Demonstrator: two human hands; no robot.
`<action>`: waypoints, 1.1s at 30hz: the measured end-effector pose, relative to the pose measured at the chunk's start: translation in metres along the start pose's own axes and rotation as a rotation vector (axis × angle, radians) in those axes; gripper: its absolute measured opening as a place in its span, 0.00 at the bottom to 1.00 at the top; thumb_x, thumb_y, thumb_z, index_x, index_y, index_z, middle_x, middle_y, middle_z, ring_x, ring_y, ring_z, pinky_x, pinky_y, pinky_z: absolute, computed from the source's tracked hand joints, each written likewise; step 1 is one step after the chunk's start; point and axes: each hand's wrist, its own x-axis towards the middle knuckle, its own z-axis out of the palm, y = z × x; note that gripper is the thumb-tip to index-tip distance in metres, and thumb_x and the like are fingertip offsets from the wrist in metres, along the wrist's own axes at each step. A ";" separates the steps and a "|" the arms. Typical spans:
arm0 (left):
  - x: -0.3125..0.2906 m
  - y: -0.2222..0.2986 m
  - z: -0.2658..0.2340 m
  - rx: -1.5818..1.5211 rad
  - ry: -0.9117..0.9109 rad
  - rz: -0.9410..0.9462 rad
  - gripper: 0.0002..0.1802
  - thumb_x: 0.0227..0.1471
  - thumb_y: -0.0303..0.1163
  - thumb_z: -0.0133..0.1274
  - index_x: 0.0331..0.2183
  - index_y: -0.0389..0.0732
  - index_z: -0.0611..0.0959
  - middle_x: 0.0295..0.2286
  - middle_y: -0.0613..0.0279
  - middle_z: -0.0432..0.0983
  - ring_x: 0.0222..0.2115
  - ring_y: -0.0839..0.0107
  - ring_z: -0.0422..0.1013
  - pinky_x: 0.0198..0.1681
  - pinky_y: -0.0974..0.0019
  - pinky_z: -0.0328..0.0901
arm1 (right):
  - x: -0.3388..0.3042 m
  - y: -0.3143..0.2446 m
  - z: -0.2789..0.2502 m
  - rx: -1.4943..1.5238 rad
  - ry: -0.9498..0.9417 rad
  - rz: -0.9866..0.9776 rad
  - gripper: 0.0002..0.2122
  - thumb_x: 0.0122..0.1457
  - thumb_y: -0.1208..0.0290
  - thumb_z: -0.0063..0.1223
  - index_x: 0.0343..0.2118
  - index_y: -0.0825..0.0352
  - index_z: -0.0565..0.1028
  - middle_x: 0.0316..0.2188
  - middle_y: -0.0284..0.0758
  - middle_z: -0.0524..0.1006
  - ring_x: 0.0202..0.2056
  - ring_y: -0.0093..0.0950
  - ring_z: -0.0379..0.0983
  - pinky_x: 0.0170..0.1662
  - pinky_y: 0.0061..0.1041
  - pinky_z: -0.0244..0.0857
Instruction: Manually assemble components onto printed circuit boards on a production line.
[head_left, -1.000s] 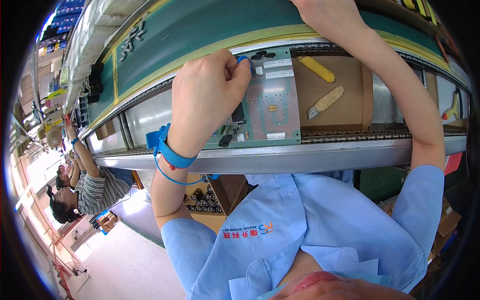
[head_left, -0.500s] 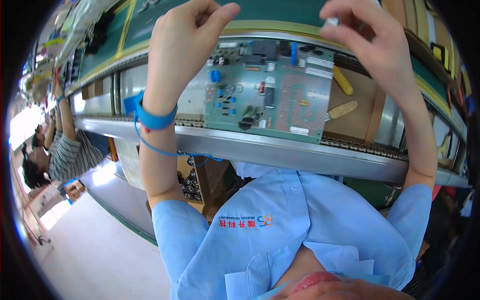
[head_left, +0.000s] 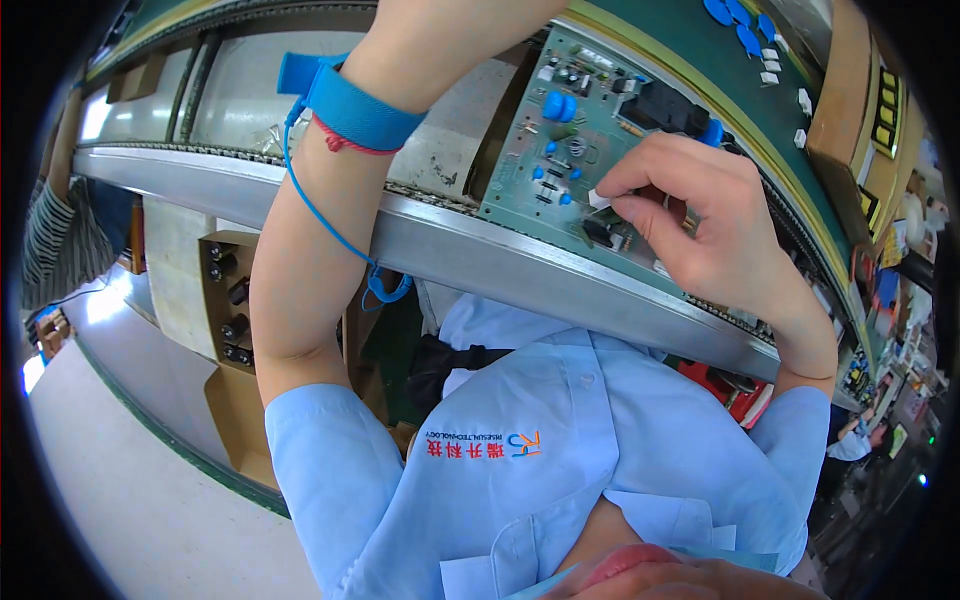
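Right hand (head_left: 722,218) over the green circuit board (head_left: 522,190), thumb and forefinger closed on a small white part (head_left: 598,200); the other fingers curl behind. I have the part above the near portion of the board, just right of a small blue component (head_left: 565,199) and beside a dark component (head_left: 598,233). Whether its underside touches the board, I cannot tell: the fingers hide it.

Board rests along the metal rail (head_left: 470,243) nearest the body, well populated at its far side, with a black block (head_left: 660,108) the bulkiest thing there.

Left hand (head_left: 480,18) runs out of the top edge. I get only the wrist end, so cannot tell if the fingers are apart, together or gripping anything. Blue strap (head_left: 365,108) on that wrist, cord hanging clear of the board.

Loose white pieces (head_left: 770,66) and blue discs (head_left: 735,12) lie on the green mat (head_left: 670,15) beyond.

Step in hand, by my reading: setting the white part into its place. Next move calls for squaring it over that spot, then a straight push down. Neighbours stand close; a tilted approach could nudge one.
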 end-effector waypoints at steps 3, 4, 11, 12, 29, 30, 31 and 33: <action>-0.004 -0.002 -0.001 0.014 0.080 0.171 0.15 0.52 0.35 0.56 0.22 0.32 0.81 0.21 0.47 0.77 0.26 0.49 0.74 0.31 0.53 0.69 | 0.006 -0.003 0.011 -0.142 -0.007 -0.021 0.05 0.46 0.82 0.57 0.28 0.67 0.76 0.24 0.37 0.76 0.24 0.38 0.74 0.26 0.31 0.67; -0.006 -0.005 0.002 0.006 0.090 0.156 0.15 0.52 0.35 0.56 0.22 0.32 0.81 0.21 0.47 0.77 0.26 0.49 0.74 0.31 0.53 0.69 | 0.007 -0.003 0.012 -0.211 -0.002 -0.033 0.05 0.46 0.82 0.57 0.27 0.67 0.75 0.24 0.36 0.75 0.24 0.37 0.73 0.25 0.31 0.67; -0.010 0.000 0.005 0.105 0.220 0.248 0.13 0.49 0.33 0.57 0.23 0.32 0.82 0.24 0.44 0.77 0.30 0.50 0.75 0.35 0.54 0.71 | 0.014 -0.017 0.009 -0.463 -0.086 -0.114 0.06 0.42 0.81 0.58 0.25 0.66 0.75 0.21 0.34 0.73 0.23 0.35 0.72 0.22 0.31 0.64; -0.015 0.000 -0.001 0.100 0.214 0.276 0.12 0.49 0.32 0.57 0.23 0.32 0.82 0.23 0.44 0.77 0.29 0.50 0.76 0.35 0.55 0.71 | 0.015 -0.021 0.011 -0.482 -0.087 -0.129 0.06 0.41 0.81 0.57 0.24 0.66 0.75 0.20 0.34 0.72 0.22 0.34 0.72 0.22 0.31 0.64; -0.019 0.000 -0.005 0.072 0.111 0.293 0.12 0.49 0.30 0.55 0.21 0.32 0.82 0.22 0.44 0.78 0.27 0.52 0.77 0.32 0.58 0.73 | 0.017 -0.026 0.013 -0.562 -0.106 -0.133 0.06 0.42 0.83 0.57 0.24 0.66 0.75 0.20 0.34 0.71 0.22 0.33 0.71 0.23 0.31 0.64; -0.019 -0.001 -0.004 0.065 0.125 0.300 0.11 0.49 0.30 0.55 0.21 0.31 0.82 0.22 0.44 0.78 0.26 0.52 0.77 0.31 0.58 0.73 | 0.017 -0.026 0.013 -0.561 -0.103 -0.133 0.05 0.42 0.83 0.57 0.24 0.66 0.75 0.20 0.34 0.71 0.22 0.33 0.71 0.23 0.31 0.64; -0.019 -0.001 -0.003 0.058 0.139 0.306 0.11 0.48 0.29 0.55 0.21 0.31 0.82 0.22 0.44 0.78 0.26 0.52 0.77 0.31 0.59 0.73 | 0.017 -0.026 0.014 -0.561 -0.101 -0.132 0.05 0.42 0.82 0.57 0.24 0.66 0.75 0.19 0.34 0.71 0.22 0.34 0.71 0.23 0.31 0.64; -0.018 0.000 -0.006 0.064 0.093 0.277 0.10 0.48 0.28 0.55 0.21 0.31 0.83 0.22 0.45 0.78 0.26 0.53 0.77 0.31 0.59 0.73 | 0.017 -0.026 0.014 -0.542 -0.112 -0.136 0.05 0.42 0.83 0.57 0.24 0.66 0.76 0.20 0.34 0.71 0.22 0.34 0.72 0.23 0.31 0.64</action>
